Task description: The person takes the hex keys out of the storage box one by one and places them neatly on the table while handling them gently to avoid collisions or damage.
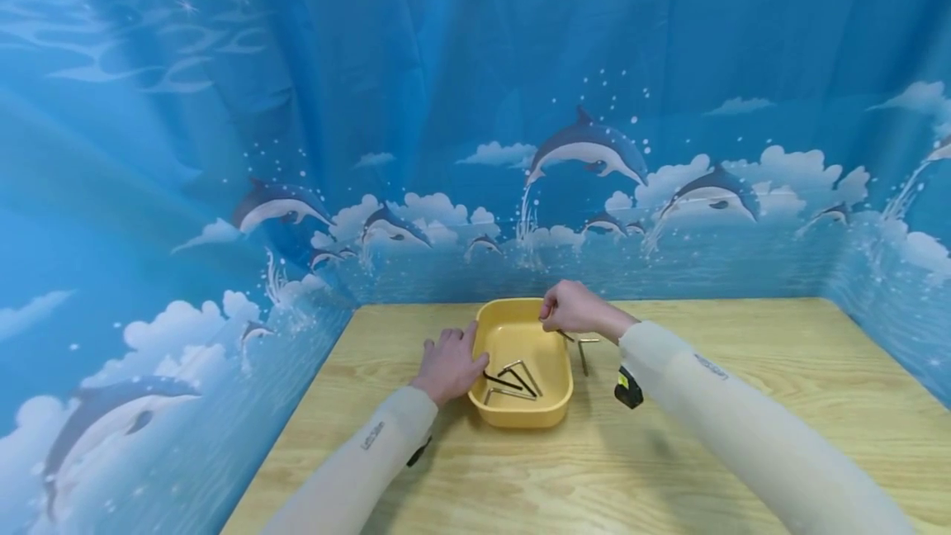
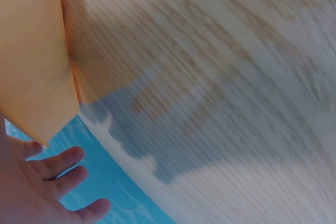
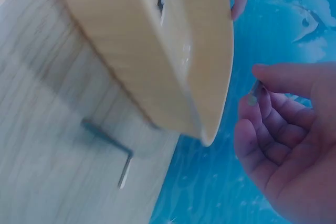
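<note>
A yellow plastic basin (image 1: pixel 520 418) stands on the table, with several L-shaped hex keys (image 1: pixel 513 390) lying in it, some black and some silver. My left hand (image 1: pixel 446 366) holds the basin's left rim, thumb over the inner side and fingers outside. In the left wrist view its fingers (image 2: pixel 71 156) look spread beside the basin wall. Above the far right rim, my right hand (image 1: pixel 575 306) pinches a hex key (image 3: pixel 255 94) between thumb and fingers; most of that key is hidden. Another silver hex key (image 1: pixel 584 357) lies on the table right of the basin.
The wood-patterned table (image 1: pixel 706 452) ends at a blue dolphin-print curtain (image 1: pixel 461 106) behind and at both sides. A dark wrist device (image 1: pixel 628 390) hangs below my right sleeve.
</note>
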Motion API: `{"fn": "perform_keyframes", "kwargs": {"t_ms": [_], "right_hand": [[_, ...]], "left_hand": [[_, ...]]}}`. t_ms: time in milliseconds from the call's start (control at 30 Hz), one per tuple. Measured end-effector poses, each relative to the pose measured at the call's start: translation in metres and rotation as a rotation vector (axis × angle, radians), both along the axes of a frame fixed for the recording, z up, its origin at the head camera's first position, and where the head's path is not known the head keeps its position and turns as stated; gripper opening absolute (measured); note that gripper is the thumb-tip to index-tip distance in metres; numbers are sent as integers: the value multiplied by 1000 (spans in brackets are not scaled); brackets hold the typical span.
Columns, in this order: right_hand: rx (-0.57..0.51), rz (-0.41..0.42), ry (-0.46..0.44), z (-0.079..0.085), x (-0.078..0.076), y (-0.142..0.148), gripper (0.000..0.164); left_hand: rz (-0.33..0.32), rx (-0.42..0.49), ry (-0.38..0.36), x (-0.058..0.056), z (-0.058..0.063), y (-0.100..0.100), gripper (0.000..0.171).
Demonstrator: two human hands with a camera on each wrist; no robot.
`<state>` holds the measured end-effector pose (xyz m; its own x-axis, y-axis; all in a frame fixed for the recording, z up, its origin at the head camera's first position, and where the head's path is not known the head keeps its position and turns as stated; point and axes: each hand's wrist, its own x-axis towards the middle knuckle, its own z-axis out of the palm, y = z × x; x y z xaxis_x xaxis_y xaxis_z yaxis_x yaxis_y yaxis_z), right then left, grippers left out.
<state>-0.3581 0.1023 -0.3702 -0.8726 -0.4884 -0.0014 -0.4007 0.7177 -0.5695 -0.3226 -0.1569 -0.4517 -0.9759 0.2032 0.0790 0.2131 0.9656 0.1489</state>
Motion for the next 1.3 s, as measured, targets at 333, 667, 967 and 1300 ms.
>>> {"fn": "perform_keyframes", "kwargs": {"t_ms": [333, 667, 967, 1300], "right_hand": [[-26, -110, 18, -14, 0, 25, 12], [-35, -196, 12, -36, -1, 50, 11], [-6, -255, 16, -57, -3, 64, 8], [29, -296, 28, -81, -6, 76, 5]], "left_hand": [[9, -9, -15, 3, 3, 2, 68], [16, -8, -20, 0, 2, 3, 68], [15, -8, -24, 0, 3, 2, 67], [17, -6, -20, 2, 4, 2, 67]]}}
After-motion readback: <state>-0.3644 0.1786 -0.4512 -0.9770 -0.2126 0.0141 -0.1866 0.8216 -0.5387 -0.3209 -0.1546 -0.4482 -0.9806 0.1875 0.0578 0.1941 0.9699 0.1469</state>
